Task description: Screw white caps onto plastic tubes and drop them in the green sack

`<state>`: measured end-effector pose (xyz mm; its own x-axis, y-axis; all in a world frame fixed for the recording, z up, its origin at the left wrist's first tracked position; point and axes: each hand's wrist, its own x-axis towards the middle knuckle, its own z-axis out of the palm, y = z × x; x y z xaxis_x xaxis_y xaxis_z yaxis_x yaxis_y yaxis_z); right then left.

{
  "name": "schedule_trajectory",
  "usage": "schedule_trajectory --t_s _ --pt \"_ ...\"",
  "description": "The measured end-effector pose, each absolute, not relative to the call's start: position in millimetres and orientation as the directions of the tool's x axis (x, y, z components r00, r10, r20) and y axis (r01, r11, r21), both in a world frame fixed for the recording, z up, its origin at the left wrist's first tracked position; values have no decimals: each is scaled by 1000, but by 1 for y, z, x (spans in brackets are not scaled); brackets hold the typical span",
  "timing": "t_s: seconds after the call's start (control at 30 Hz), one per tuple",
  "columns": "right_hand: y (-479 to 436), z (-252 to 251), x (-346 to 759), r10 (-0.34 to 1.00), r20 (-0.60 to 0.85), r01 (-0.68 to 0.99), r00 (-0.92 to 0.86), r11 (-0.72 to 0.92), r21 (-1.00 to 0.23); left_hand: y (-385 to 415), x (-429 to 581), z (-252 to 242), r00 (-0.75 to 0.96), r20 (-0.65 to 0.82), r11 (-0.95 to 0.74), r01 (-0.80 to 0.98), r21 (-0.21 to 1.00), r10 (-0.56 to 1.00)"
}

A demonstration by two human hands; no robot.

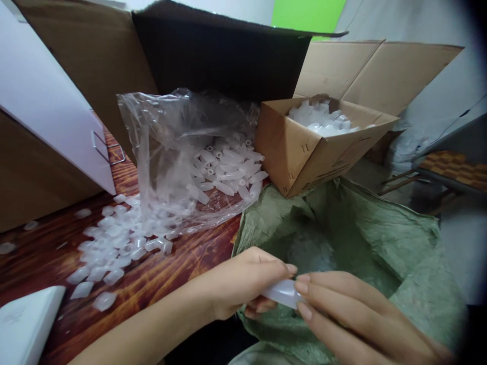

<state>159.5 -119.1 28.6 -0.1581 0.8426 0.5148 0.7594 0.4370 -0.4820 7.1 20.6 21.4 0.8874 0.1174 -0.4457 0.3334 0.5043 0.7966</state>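
My left hand (258, 276) is closed around a small translucent white plastic tube (282, 293). The thumb and fingers of my right hand (353, 309) pinch the tube's right end; whether a separate cap sits there I cannot tell. Both hands are over the near side of an open green woven sack (413, 253). To the left, many short translucent caps (114, 248) lie heaped on the wood-grain table (198, 256). Behind them a clear plastic bag (152, 137) lies open, with tapered translucent tubes (228, 167) in its mouth.
A cardboard box (292, 147) filled with translucent plastic pieces (323, 119) stands behind the sack. Larger cardboard flaps (95, 45) rise at the back. A white panel (57, 96) leans at the left, and a white object (30, 322) lies at the near left. Farther right is a chair (452, 167).
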Motion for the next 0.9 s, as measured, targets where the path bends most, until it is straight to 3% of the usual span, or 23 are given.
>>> schedule_trajectory --t_s 0.1,0.2,0.3,0.33,0.43,0.53,0.6,0.73,0.8,0.9 --pt "-106 34 162 885 411 798 -217 404 -448 25 6 19 885 -386 341 289 895 261" --pt "-98 40 168 939 311 832 -145 286 -475 30 4 22 871 -304 106 286 952 385" --pt "-100 35 178 819 485 858 -306 458 -232 34 0 30 857 -206 -105 287 952 473" --pt "-101 31 183 794 478 850 -376 501 -164 35 -1 33 855 -169 -173 284 943 490" --pt "-104 15 199 894 245 898 -375 416 -144 34 -5 40 867 -120 -285 286 915 484" --pt "-107 7 208 962 158 953 -224 250 -171 31 -6 43 886 -110 -308 269 913 450" --pt "-110 9 205 920 276 928 -278 331 -171 28 -5 43 889 -108 -302 262 917 445" --pt "-114 16 190 726 497 826 -475 563 -34 18 -4 39 893 -168 -199 270 942 417" --pt "-113 13 185 748 488 816 -449 566 -117 11 -3 36 909 -199 -126 260 957 366" --pt "-115 -3 187 801 502 780 -325 527 -336 5 0 31 908 -213 -50 247 968 361"
